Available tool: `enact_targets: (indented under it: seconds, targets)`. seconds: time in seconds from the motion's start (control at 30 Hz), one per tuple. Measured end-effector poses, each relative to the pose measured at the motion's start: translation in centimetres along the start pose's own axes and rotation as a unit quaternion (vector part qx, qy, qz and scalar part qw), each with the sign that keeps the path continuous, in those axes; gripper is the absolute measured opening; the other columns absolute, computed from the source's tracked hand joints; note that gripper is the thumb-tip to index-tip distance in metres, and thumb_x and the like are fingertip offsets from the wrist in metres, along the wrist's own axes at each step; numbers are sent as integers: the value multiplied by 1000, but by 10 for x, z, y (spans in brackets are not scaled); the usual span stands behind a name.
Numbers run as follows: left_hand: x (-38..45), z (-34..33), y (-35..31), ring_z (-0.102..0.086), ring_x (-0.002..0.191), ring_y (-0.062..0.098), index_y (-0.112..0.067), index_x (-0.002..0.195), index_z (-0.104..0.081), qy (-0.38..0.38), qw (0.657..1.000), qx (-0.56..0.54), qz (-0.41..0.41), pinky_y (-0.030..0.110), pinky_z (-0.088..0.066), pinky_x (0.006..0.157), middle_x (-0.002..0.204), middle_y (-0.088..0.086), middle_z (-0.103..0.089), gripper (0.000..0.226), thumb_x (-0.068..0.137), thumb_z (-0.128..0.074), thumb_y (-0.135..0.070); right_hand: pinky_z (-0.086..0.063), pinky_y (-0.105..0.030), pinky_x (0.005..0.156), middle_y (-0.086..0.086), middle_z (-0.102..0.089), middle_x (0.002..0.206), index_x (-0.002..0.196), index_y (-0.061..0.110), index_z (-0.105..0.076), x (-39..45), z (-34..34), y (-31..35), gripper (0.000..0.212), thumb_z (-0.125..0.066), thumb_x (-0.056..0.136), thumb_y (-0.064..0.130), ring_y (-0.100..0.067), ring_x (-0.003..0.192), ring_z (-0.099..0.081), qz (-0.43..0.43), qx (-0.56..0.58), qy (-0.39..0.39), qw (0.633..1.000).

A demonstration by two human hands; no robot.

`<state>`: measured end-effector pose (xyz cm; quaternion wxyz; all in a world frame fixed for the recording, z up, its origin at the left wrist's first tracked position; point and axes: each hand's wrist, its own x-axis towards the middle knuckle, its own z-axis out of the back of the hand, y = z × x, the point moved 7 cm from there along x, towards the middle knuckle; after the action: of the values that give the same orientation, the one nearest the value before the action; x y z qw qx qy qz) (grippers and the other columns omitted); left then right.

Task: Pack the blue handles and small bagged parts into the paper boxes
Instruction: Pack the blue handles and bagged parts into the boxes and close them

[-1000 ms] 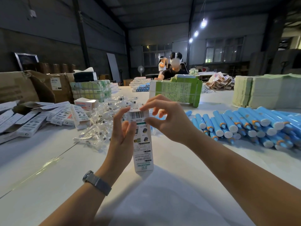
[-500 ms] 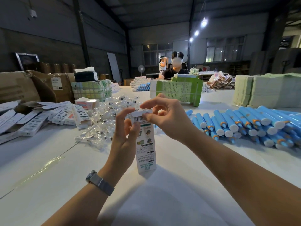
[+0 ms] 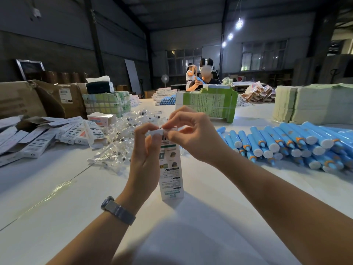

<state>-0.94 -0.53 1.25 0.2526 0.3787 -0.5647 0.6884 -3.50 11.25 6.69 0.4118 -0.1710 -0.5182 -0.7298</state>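
I see my left hand [image 3: 146, 159] gripping the upright paper box [image 3: 171, 175] on the counter [image 3: 57, 203], my right hand [image 3: 193, 134] pinching its top flap.

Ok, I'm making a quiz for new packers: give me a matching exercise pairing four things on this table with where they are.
Things:
1. upright white printed paper box
2. pile of blue plastic handles
3. heap of clear bagged parts
4. open brown cardboard carton

Places:
A. far left edge of the table
B. right of the hands
C. held between both hands
D. just left of the hands

Pairs: 1-C, 2-B, 3-D, 4-A
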Motion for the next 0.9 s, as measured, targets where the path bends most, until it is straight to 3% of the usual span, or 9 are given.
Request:
enact_targets:
  seconds: [0.17,0.27,0.43,0.67,0.9]
  targets:
    - [-3,-3,0,-69,78,17,-20,118,-38,11,1000,22,-15,27,-57,65,93,4,-65,14,105,-36,-22,-56,-31,67,7,-50,85,91,22,-70,0,5,1,9,-68,89,13,-18,77,-58,13,-46,-22,999]
    - [-3,-3,0,-68,80,23,-23,124,-35,10,999,30,-10,42,-59,66,97,8,-65,23,102,-37,-24,-57,-43,70,2,-50,85,88,25,-69,1,4,4,15,-63,89,11,-26,82,-60,25,-50,-24,998]
    - [-4,-4,-1,-68,83,25,-20,130,-31,16,998,51,-16,50,-59,69,101,-3,-66,28,102,-35,-23,-57,-30,71,2,-54,85,86,28,-68,3,7,6,19,-63,89,10,-17,82,-60,34,-49,-15,998]
    - [-5,-4,-2,-67,82,24,-23,134,-31,21,998,64,-10,55,-56,70,100,-4,-66,32,102,-35,-25,-54,-31,77,3,-56,83,82,17,-71,6,10,3,14,-64,90,9,-15,80,-57,4,-15,5,1000]
    - [-6,-7,-7,-66,86,15,-30,129,-30,46,995,81,-30,42,-58,71,105,-13,-62,26,103,-34,-26,-53,-24,70,9,-56,73,75,14,-72,10,14,5,21,-62,90,2,-23,83,-59,-31,37,64,997]
